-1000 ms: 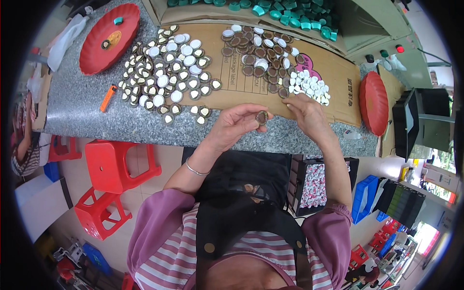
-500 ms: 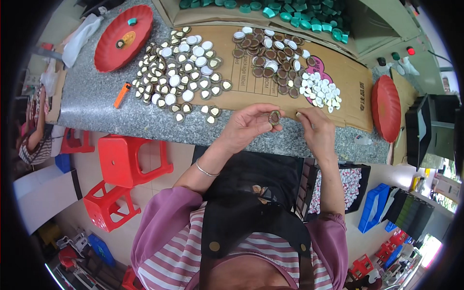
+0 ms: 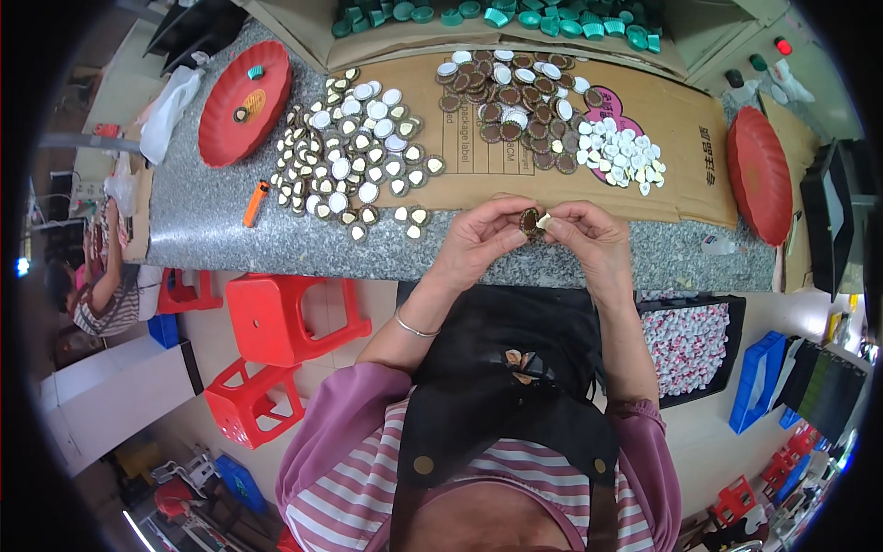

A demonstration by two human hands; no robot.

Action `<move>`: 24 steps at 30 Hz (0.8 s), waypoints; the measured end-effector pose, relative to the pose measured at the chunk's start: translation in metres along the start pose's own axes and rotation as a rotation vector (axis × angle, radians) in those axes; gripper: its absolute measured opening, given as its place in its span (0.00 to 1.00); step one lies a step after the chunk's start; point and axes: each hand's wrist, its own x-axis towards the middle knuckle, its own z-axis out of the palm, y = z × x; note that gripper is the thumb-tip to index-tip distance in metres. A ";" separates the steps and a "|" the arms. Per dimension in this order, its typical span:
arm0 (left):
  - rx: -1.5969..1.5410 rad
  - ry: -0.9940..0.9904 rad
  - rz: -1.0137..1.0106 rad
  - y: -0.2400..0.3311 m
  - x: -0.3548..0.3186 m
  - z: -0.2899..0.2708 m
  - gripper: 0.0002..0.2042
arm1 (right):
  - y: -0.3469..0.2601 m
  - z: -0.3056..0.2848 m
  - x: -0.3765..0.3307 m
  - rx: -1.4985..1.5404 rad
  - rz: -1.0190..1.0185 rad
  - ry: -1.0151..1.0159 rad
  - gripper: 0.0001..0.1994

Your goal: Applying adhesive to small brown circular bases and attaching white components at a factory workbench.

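Observation:
Above the counter's front edge, my left hand (image 3: pixel 471 247) pinches a small brown round disc with a ruffled rim (image 3: pixel 529 222) between thumb and fingertips. My right hand (image 3: pixel 596 244) closes thumb and forefinger on a small white piece (image 3: pixel 544 222), held right against the disc's inner side; whether it touches is hard to tell. Beyond my right hand lies a heap of loose white pieces (image 3: pixel 618 152). Brown ruffled discs (image 3: pixel 511 96) are piled farther back on the cardboard sheet (image 3: pixel 685 166). To the left spread many discs bearing pale pieces (image 3: pixel 340 169), mixed with plain white ones.
Red scalloped trays stand at the left (image 3: pixel 221 120) and right (image 3: pixel 760 175). An orange tool (image 3: pixel 256 204) and a small clear bottle (image 3: pixel 719 245) lie on the grey counter (image 3: pixel 221 241). Teal cups (image 3: pixel 497 17) fill the back shelf. Red stools (image 3: pixel 267 317) stand below left.
My right hand has come in from the right with the white piece and now meets my left hand at the disc. The whole view has shifted slightly.

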 end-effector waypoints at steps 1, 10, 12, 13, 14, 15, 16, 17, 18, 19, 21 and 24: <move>0.036 -0.004 0.029 -0.001 0.000 0.000 0.18 | 0.002 -0.001 0.000 -0.008 0.011 0.013 0.05; 0.031 -0.030 0.000 0.000 0.001 0.002 0.18 | 0.014 -0.002 0.001 0.143 0.034 -0.011 0.05; 0.035 -0.013 -0.009 0.001 0.001 0.004 0.17 | 0.014 -0.001 0.000 0.152 0.035 -0.004 0.05; 0.036 0.008 -0.016 0.002 0.002 0.006 0.16 | 0.014 0.000 0.000 0.158 0.039 -0.001 0.05; 0.037 0.005 -0.017 0.003 0.002 0.006 0.16 | 0.014 0.000 0.000 0.159 0.037 0.001 0.05; 0.042 0.003 -0.019 0.003 0.002 0.007 0.16 | 0.014 0.000 0.000 0.158 0.037 0.000 0.05; 0.047 0.001 -0.020 0.004 0.002 0.007 0.16 | 0.014 0.000 0.000 0.156 0.038 -0.001 0.05; 0.048 0.001 -0.020 0.004 0.002 0.007 0.16 | 0.014 0.000 0.000 0.157 0.037 0.000 0.05; 0.049 -0.003 -0.011 0.004 0.002 0.008 0.16 | 0.013 0.001 -0.001 0.157 0.041 -0.007 0.05; 0.050 -0.006 -0.001 0.004 0.002 0.008 0.16 | 0.013 0.001 -0.001 0.157 0.044 -0.013 0.05; 0.050 -0.017 -0.003 0.004 0.002 0.007 0.16 | 0.014 0.000 0.000 0.158 0.038 -0.014 0.05; 0.059 -0.026 0.003 0.002 0.002 0.007 0.16 | 0.016 0.000 -0.001 0.143 0.029 -0.010 0.04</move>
